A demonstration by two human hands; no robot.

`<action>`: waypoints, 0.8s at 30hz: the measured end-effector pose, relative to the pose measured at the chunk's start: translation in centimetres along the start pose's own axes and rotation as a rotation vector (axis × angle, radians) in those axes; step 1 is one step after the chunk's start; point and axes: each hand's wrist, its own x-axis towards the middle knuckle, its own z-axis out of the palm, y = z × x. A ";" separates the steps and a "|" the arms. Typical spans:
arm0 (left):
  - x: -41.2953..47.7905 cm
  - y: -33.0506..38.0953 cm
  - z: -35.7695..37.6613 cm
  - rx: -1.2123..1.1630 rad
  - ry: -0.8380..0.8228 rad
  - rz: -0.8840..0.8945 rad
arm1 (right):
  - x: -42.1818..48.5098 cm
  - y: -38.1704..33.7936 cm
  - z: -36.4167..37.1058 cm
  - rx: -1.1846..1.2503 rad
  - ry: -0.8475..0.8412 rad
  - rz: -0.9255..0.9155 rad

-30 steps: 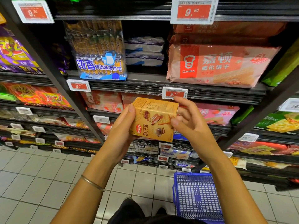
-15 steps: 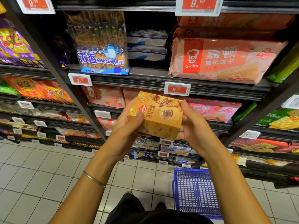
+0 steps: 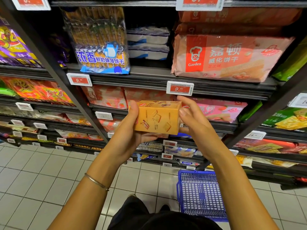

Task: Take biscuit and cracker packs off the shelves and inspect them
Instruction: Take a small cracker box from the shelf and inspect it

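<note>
An orange biscuit box (image 3: 157,117) is held in front of the shelves at chest height, its long side face with small cracker pictures turned toward me. My left hand (image 3: 129,135) grips its left end, thumb on the upper left corner and fingers curled underneath. My right hand (image 3: 194,123) holds the right end, thumb against the end face and fingers reaching over the top behind it.
Black shelves carry a pink Garden wafer pack (image 3: 224,58), a blue-labelled milk biscuit pack (image 3: 101,47), a pink strawberry pack (image 3: 219,112) and green cracker packs (image 3: 289,120). A blue shopping basket (image 3: 199,188) stands on the tiled floor by my right leg.
The box has been rotated in both hands: its front face tipped up and away, and a plainer side now faces me. Both hands shifted their hold as it turned.
</note>
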 end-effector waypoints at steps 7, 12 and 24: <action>0.5 -0.3 0.3 0.020 -0.014 -0.086 | -0.5 -0.1 -0.3 -0.022 -0.029 -0.029; 0.1 -0.1 -0.2 -0.053 -0.073 -0.062 | -0.4 0.2 -0.8 0.044 0.039 -0.001; -0.5 0.0 0.3 0.079 -0.142 0.053 | -0.7 -1.0 0.1 0.253 0.020 0.097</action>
